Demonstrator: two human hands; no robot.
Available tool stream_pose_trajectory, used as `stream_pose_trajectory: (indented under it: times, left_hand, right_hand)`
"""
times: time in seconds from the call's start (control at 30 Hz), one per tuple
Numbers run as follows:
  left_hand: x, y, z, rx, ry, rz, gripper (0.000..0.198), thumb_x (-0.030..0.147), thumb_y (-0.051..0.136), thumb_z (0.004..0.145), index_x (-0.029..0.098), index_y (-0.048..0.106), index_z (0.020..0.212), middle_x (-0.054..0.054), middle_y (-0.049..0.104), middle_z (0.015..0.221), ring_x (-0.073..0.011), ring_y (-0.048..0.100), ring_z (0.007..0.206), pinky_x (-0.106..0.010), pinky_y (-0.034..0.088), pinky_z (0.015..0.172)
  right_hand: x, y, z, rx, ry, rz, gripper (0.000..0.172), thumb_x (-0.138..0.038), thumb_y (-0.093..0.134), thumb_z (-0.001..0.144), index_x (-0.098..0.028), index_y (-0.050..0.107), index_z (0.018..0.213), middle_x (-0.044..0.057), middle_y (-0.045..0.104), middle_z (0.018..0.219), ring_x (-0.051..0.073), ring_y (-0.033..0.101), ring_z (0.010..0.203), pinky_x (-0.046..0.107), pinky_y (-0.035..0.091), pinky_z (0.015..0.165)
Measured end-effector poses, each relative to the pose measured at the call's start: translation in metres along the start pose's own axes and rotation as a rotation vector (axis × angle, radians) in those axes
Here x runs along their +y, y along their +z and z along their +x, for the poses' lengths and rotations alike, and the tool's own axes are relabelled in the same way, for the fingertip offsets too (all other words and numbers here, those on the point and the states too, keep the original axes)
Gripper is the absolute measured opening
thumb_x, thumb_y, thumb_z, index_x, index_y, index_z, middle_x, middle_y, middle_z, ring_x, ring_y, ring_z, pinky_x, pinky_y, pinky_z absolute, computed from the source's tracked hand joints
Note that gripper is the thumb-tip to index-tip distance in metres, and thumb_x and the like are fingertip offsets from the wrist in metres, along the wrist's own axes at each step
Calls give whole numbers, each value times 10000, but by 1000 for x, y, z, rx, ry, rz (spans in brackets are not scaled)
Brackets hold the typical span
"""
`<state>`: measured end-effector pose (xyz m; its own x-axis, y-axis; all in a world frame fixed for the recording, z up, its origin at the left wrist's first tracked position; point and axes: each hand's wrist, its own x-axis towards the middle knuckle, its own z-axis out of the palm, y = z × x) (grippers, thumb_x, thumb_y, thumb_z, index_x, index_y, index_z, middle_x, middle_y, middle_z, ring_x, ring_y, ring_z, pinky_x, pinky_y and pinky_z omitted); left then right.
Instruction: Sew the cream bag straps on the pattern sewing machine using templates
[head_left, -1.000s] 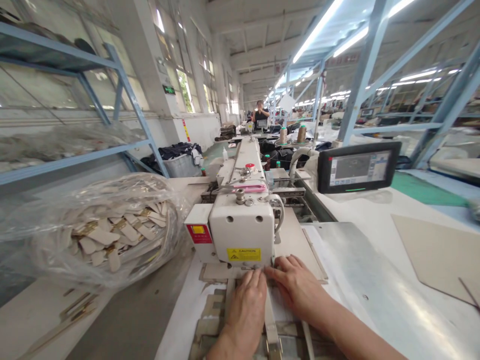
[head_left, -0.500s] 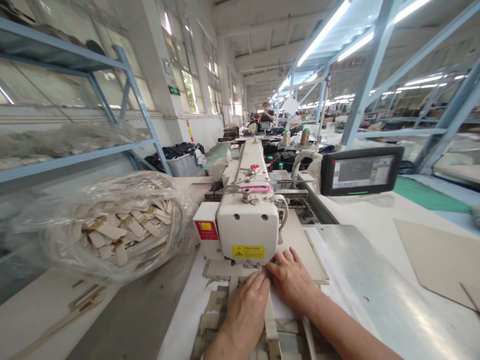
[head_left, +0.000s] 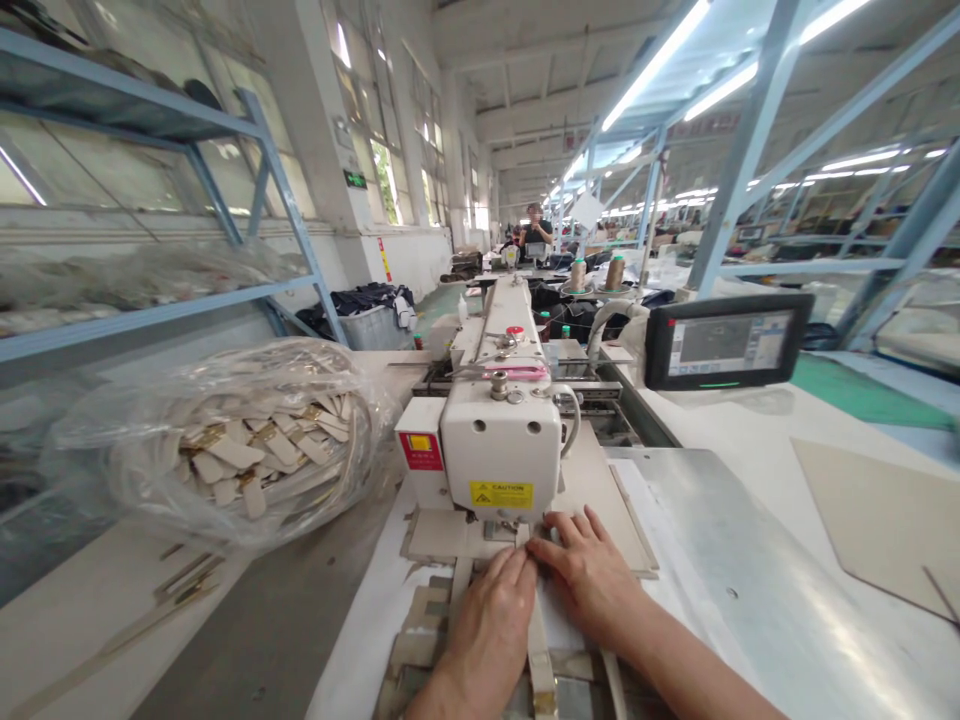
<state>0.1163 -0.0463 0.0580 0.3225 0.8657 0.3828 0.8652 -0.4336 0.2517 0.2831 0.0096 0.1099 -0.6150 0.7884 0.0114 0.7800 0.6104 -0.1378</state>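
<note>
A white sewing machine head (head_left: 502, 445) with a yellow caution label stands before me. Below its needle area lies a flat beige plate (head_left: 435, 537), which extends back on the right. My left hand (head_left: 487, 625) has its fingers pressed together on a narrow beige strap (head_left: 540, 665) that runs toward me, just in front of the needle area. My right hand (head_left: 592, 575) rests on the plate's right part, fingers stretched and somewhat apart, its thumb by the left fingertips. The strap's end beneath my fingers is hidden.
On the left, a clear plastic bag (head_left: 300, 510) holds many beige straps with gold-coloured fittings. A control screen (head_left: 727, 342) stands at right, above a beige sheet (head_left: 870, 510). Blue shelving (head_left: 289, 205) rises at left. Thread cones (head_left: 615, 272) stand behind the machine; a person (head_left: 535, 235) is farther back.
Both hands and the beige plate sit slightly nearer me relative to the machine head. More of the metal parts under the head shows. The view has shifted a little.
</note>
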Motion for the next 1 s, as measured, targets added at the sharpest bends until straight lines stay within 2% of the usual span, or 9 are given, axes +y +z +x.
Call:
stream_pose_trajectory:
  times: [0.3, 0.43, 0.57, 0.63, 0.77, 0.83, 0.93, 1.0]
  left_hand:
    - [-5, 2, -3, 72, 33, 43, 550, -110, 437, 807, 105, 634, 1273, -122, 728, 1258, -240, 687, 1186, -358, 588, 1037]
    - [-11, 4, -6, 64, 27, 72, 530, -94, 449, 815, 93, 634, 1275, -131, 716, 1287, -240, 675, 1210, -350, 584, 1039]
    - [-15, 4, -17, 21, 5, 98, 561, -90, 436, 804, 106, 629, 1293, -124, 707, 1310, -243, 670, 1220, -357, 583, 1042]
    - [-14, 1, -21, -31, 18, 88, 610, -90, 432, 788, 109, 601, 1339, -131, 681, 1352, -250, 644, 1261, -355, 568, 1062]
    - [-4, -8, -17, -137, 22, 14, 636, -94, 423, 789, 101, 576, 1375, -144, 646, 1400, -265, 595, 1323, -363, 547, 1088]
    - [-1, -8, -10, -154, 1, -8, 596, -90, 426, 821, 98, 586, 1363, -147, 646, 1399, -272, 591, 1327, -377, 546, 1092]
    - [-2, -5, -2, -145, -40, -10, 555, -90, 427, 852, 90, 597, 1348, -153, 653, 1389, -266, 606, 1311, -379, 546, 1094]
    - [-7, -4, 1, -140, -55, -14, 557, -97, 419, 853, 81, 594, 1350, -159, 650, 1392, -257, 609, 1308, -373, 534, 1106]
  right_hand:
    - [-1, 7, 0, 23, -3, -19, 445, -163, 488, 952, -319, 650, 1335, 106, 573, 1296, 319, 526, 1203, 616, 207, 1195]
    - [-4, 10, 3, 16, -7, -10, 456, -173, 493, 948, -340, 637, 1346, 103, 547, 1353, 325, 508, 1240, 618, 193, 1199]
    - [-10, 1, 1, -8, -13, 62, 372, -235, 478, 986, -350, 664, 1286, 96, 560, 1337, 309, 517, 1248, 620, 235, 1188]
    - [-10, -7, -6, -40, -53, 110, 363, -246, 440, 1005, -324, 670, 1276, 102, 575, 1327, 288, 542, 1236, 614, 271, 1182]
    - [8, -21, -30, -79, -117, 144, 472, -175, 389, 988, -239, 597, 1407, 140, 567, 1405, 276, 537, 1301, 591, 305, 1198]
    - [22, -24, -47, -96, -113, 131, 518, -152, 419, 949, -210, 575, 1439, 156, 530, 1464, 297, 496, 1357, 590, 327, 1195]
    - [40, -29, -69, -168, -72, 99, 625, -151, 490, 884, -231, 516, 1503, 134, 429, 1561, 326, 395, 1443, 601, 342, 1190]
    - [45, -30, -78, -219, -36, 86, 639, -210, 499, 918, -264, 446, 1553, 104, 339, 1616, 322, 318, 1486, 598, 326, 1200]
